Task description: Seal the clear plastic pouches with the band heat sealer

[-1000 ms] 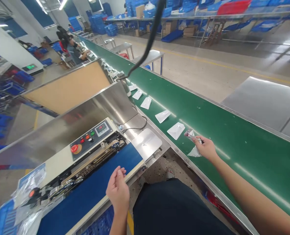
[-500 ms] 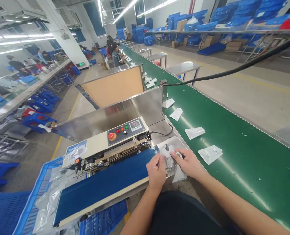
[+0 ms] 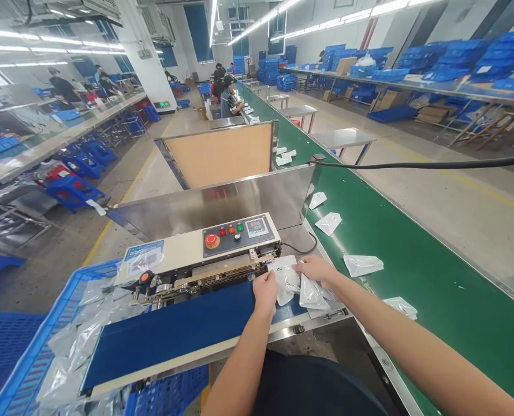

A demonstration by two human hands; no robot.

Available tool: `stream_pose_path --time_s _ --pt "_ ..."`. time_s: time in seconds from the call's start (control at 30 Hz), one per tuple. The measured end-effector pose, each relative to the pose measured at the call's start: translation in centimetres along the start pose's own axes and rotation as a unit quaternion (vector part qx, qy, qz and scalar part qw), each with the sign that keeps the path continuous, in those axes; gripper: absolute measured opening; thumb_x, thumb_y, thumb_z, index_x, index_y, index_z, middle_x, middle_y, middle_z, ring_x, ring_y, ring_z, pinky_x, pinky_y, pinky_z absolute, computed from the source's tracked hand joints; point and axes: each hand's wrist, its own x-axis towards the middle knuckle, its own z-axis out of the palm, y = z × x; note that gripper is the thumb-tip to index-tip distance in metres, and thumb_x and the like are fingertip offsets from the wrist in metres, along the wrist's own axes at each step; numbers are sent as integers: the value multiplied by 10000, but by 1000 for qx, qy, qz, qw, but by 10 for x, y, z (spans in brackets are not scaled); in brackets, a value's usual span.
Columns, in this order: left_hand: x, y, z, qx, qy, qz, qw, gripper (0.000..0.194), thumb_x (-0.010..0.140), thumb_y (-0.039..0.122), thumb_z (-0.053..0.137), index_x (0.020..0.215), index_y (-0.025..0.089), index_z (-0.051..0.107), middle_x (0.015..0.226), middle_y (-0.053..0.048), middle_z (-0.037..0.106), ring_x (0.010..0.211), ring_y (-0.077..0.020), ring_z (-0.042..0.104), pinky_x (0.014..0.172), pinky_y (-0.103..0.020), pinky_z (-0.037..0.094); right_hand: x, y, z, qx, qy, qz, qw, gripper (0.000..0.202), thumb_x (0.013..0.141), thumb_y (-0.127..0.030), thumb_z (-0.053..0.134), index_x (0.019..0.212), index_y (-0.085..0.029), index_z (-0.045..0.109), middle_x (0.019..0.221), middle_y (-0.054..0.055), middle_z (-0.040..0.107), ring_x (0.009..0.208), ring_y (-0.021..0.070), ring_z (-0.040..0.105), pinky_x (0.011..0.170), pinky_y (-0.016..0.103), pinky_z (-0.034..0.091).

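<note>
Pinched in my left hand (image 3: 265,293) is the left edge of a white plastic pouch (image 3: 286,283), its upper edge by the end of the sealing machine's (image 3: 177,254) metal guide. My right hand (image 3: 316,270) grips the same pouch near its upper right corner; the fingertips are partly hidden. Below that hand lies another white pouch (image 3: 312,296), on the metal plate at the right end of the blue belt (image 3: 174,329). I cannot tell whether the right hand also touches it. Red, orange and green buttons sit on the machine's control panel (image 3: 238,236).
A green conveyor (image 3: 451,306) with several white pouches runs along my right. At the left, a blue crate (image 3: 27,361) holds many pouches. A metal panel (image 3: 222,199) stands behind the machine. A black cable (image 3: 413,166) crosses above the conveyor. Farther off, people (image 3: 231,98) sit along the conveyor.
Both hands have brought the pouch up to the machine's guide, where its top now lies flatter. The second pouch shows more fully under my right hand. The camera view has tilted up.
</note>
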Motion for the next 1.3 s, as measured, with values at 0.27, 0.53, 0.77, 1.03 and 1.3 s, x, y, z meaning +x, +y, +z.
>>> stream_pose_path --time_s 0.27,0.53,0.77,1.03,1.3 --pt "7 5 -56 39 60 28 997 608 692 735 808 628 140 702 577 0 562 588 -153 492 579 -278 386 0 -18 37 -97 -20 -65 993 351 830 -466 728 627 -201 622 570 -5 561 596 158 522 575 263 345" --pt "-43 25 -109 174 202 144 953 583 891 600 707 1301 188 747 1309 -187 735 1132 -310 717 892 -393 587 -51 -7 10 -50 63 -105 991 439 897 -591 615 974 -207 813 657 23 688 622 212 590 602 296 421" --pt "-81 41 -27 75 -265 141 951 584 942 610 675 1300 161 779 1125 -123 802 1084 -316 722 962 -415 585 -79 -20 4 99 55 -143 983 657 814 -703 736 1156 -148 820 922 95 796 794 242 697 675 307 533" --pt "-70 30 -13 89 -151 115 978 626 910 752 595 814 158 768 705 -33 648 667 -185 524 639 -279 413 -88 21 -16 97 -28 -162 982 469 883 -637 694 915 -190 831 878 51 783 822 223 685 771 318 547" --pt "-37 12 6 184 -61 141 971 529 872 519 649 511 248 374 541 37 311 589 -149 287 572 -278 264 -43 38 -27 -21 34 -60 997 313 805 -459 686 648 -189 712 590 -8 627 575 143 482 569 258 340"
